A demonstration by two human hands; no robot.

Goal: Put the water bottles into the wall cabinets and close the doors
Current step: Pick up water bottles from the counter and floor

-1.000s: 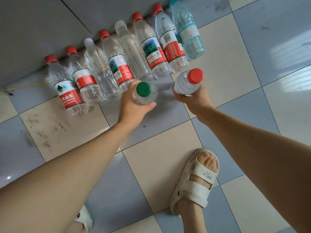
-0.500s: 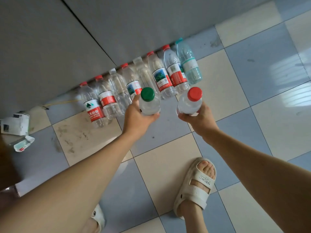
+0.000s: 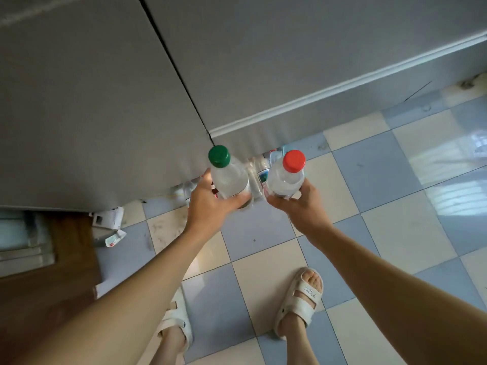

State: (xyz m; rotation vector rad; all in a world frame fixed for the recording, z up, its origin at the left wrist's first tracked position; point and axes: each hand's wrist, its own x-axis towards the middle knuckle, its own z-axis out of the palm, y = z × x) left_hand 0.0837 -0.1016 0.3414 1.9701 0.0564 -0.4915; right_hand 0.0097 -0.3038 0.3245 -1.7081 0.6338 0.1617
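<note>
Early stage. Left hand [image 3: 210, 204] grips the green-capped bottle [image 3: 228, 175] before the closed cabinet doors [image 3: 110, 101]; right hand [image 3: 297, 204] grips the red-capped bottle [image 3: 287, 175] just right of it. Remaining bottles [image 3: 257, 169] stand on the floor [image 3: 382, 180] below the doors. None appears stored; doors unopened.

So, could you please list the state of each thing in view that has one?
Green-capped bottle: capped, upright, held by left hand.
Red-capped bottle: capped, upright, held by right hand.
Cabinet doors: closed.
Floor bottles: standing, mostly hidden.
</note>
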